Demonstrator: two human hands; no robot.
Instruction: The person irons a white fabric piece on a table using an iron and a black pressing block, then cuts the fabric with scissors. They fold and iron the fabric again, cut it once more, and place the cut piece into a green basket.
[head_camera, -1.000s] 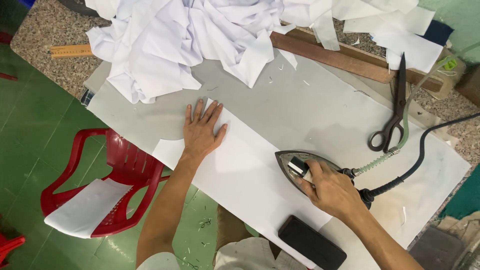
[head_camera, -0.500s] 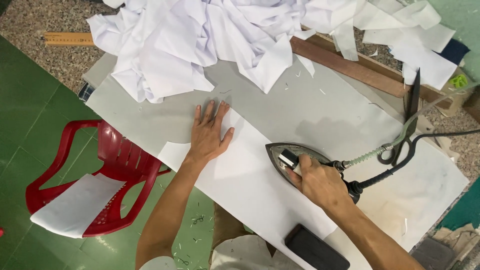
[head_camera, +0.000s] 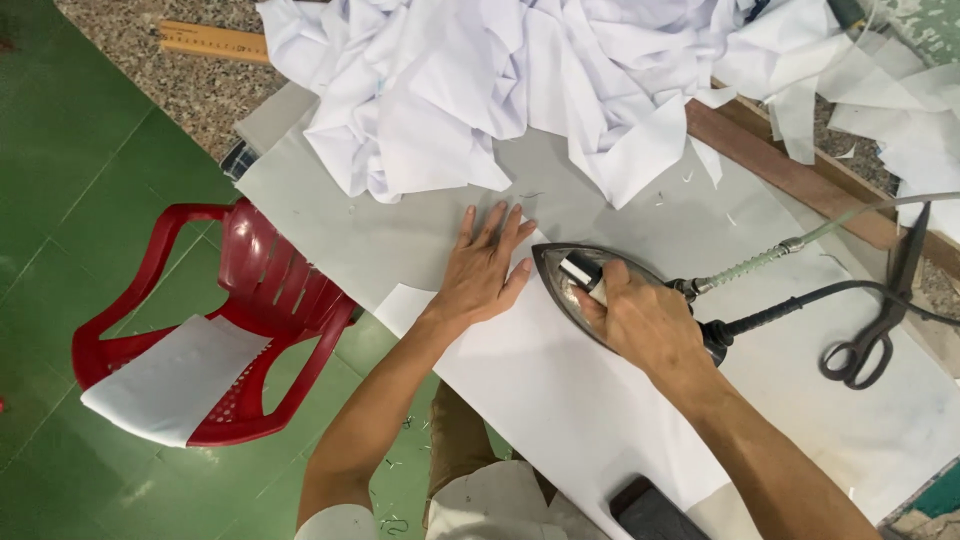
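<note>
Red chair (head_camera: 240, 300) left of table (head_camera: 330, 225). Left hand (head_camera: 482, 272) flat on white fabric strip (head_camera: 560, 400), fingers (head_camera: 490, 225) apart. Right hand (head_camera: 645, 320) clamped on iron (head_camera: 565, 275) handle, iron on strip just beside left hand. Scissors (head_camera: 880, 320) far right.

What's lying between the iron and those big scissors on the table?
In the head view, the iron and scissors are parted by bare grey table crossed by the iron's black cord.
</note>
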